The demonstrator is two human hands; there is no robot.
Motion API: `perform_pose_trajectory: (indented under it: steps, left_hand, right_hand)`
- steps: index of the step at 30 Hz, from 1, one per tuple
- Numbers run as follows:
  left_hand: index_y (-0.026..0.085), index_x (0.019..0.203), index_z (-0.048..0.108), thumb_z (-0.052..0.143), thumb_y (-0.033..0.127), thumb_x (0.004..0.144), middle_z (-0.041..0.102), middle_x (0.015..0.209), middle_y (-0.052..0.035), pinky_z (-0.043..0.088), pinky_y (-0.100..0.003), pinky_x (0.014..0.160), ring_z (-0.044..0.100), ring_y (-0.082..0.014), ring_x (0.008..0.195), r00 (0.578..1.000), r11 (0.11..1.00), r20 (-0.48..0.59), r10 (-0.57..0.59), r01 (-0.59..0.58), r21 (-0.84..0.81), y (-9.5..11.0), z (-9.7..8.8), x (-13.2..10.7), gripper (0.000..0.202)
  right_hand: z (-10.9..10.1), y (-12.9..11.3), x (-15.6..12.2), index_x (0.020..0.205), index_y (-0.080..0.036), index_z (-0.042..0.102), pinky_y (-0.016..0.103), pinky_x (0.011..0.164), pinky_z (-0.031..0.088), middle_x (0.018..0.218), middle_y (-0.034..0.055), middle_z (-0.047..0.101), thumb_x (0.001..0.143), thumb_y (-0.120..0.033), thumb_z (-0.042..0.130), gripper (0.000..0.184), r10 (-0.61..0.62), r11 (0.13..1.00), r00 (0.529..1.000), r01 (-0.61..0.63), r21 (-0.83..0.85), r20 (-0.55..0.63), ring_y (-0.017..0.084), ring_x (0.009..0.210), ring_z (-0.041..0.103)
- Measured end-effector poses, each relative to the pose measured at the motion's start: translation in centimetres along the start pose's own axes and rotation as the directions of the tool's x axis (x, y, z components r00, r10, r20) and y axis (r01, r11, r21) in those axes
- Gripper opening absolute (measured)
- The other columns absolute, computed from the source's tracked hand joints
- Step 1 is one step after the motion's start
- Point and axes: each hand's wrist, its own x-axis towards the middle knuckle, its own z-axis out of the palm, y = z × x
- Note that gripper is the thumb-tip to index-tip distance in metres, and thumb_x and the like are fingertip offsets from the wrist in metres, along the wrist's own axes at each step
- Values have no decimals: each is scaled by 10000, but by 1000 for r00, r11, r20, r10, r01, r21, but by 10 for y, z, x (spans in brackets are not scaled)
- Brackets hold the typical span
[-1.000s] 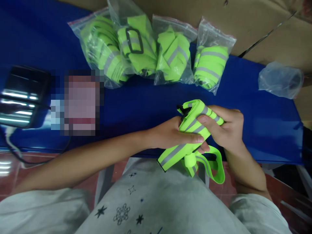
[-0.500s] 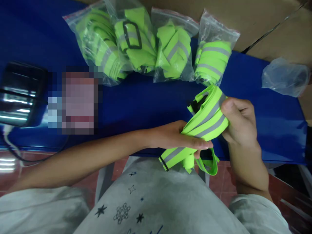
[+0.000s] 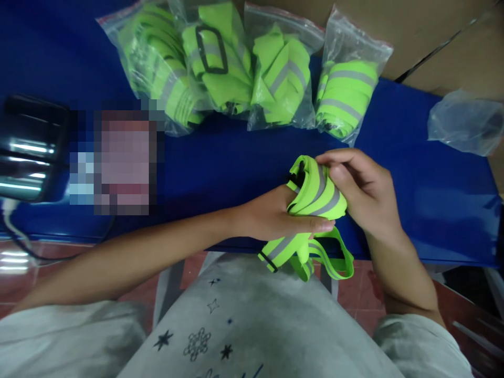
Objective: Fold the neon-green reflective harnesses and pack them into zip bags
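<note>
A neon-yellow reflective strap (image 3: pixel 315 194) with grey stripes lies folded into a bundle between my hands, over the front edge of the table. My left hand (image 3: pixel 275 212) is closed around its lower part, thumb lying across the front. At the bundle's upper right, my right hand (image 3: pixel 364 186) pinches the folded band between thumb and fingers. Loose strap ends hang below my left hand: one carries a black slider buckle (image 3: pixel 268 261), another forms a loop (image 3: pixel 342 260). The left fingers behind the bundle are mostly hidden.
Several clear zip bags with neon-yellow straps, such as the rightmost bag (image 3: pixel 346 97), lie along the back of the blue table (image 3: pixel 220 163). A crumpled clear bag (image 3: pixel 464 123) is at right. A glossy black device (image 3: pixel 31 149) with a cable and a blurred-out object (image 3: pixel 126 163) stand left.
My right hand has moved left and slightly up along the strap, folding its top part down toward my left hand. The bundle is now shorter and more compact. My left hand keeps its hold.
</note>
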Motion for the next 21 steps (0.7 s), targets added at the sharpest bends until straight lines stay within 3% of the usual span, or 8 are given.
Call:
perform_pose_trajectory:
  steps: [2,4,6,8,12,17,21]
  left_hand:
    - [150,932,688,772,408,873,703,861,-21,535,-260,738,651,-145,807,999,1000,-34,23,-23,-5,0,-1,1,277]
    - [151,913,678,792,406,840,680,847,-13,522,-253,718,625,-135,790,998,999,-42,45,-45,0,-1,-3,2,289]
    - [153,857,657,801,397,820,646,803,-3,501,-246,681,593,-124,750,999,999,-8,38,-38,17,-1,-5,2,286]
    - [156,794,624,793,377,826,610,758,7,476,-240,641,567,-115,712,999,999,42,12,-14,38,-1,-7,2,280]
    - [159,860,648,778,355,846,629,797,3,479,-238,652,587,-118,743,999,998,34,-8,5,69,2,-7,1,236]
    - [172,1012,704,819,436,825,711,922,-28,521,-265,721,651,-164,852,999,989,-36,-12,17,147,8,-7,-2,344]
    - [189,1040,728,835,503,809,723,935,-17,517,-260,729,663,-177,892,993,959,-113,27,6,282,13,-11,-3,404]
  right_hand:
    - [-4,-3,-2,1282,-283,712,439,1035,583,1304,84,720,1016,-540,581,393,-81,996,991,85,-36,104,268,1218,688]
    - [-6,-5,-4,1409,-287,642,480,1097,556,1433,94,660,944,-598,671,560,-133,985,966,154,-78,224,310,1317,644]
    - [-6,-7,-4,1472,-299,585,480,1099,558,1471,90,637,869,-589,770,694,-133,978,946,173,-114,297,317,1327,643]
    - [-5,-8,-3,1463,-304,583,449,1066,575,1437,77,664,860,-541,798,682,-119,978,941,166,-125,317,292,1275,677]
    - [-1,-12,-3,1369,-271,644,385,977,598,1302,61,736,885,-487,785,548,-104,980,958,144,-137,267,249,1121,735]
    - [3,-15,-6,1276,-250,675,285,750,591,1093,18,780,904,-444,759,428,-69,987,986,90,-135,152,159,816,729]
    - [3,-17,-9,1253,-246,693,271,689,566,1077,23,777,896,-434,767,410,-120,979,991,128,-158,59,138,741,695]
